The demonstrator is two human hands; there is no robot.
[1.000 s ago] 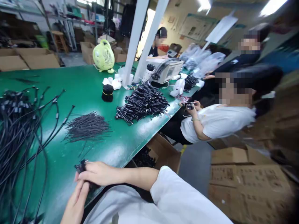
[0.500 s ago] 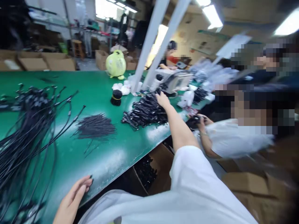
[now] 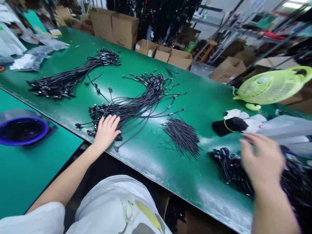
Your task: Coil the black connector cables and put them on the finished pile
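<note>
Left hand (image 3: 106, 131): open, palm down, fingers splayed, resting on near edge of cable bundle (image 3: 136, 109), no grip.
Right hand (image 3: 262, 159): open, fingers spread, motion-blurred, over cable heap (image 3: 229, 170); contact unclear.
Cable bundle: loose black leads fanned out mid-bench (image 3: 170, 182), just beyond bench edge.
Between hands: short wires (image 3: 181, 138), bunched, apart from bundle tips.
Farther along bench: second bundle (image 3: 73, 78).
Right of short wires: black roll (image 3: 230, 126) with yellow band, near fan (image 3: 270, 87).
Left of bench: blue bowl (image 3: 23, 131) on side table (image 3: 36, 175).
Background: cardboard boxes (image 3: 124, 29).
</note>
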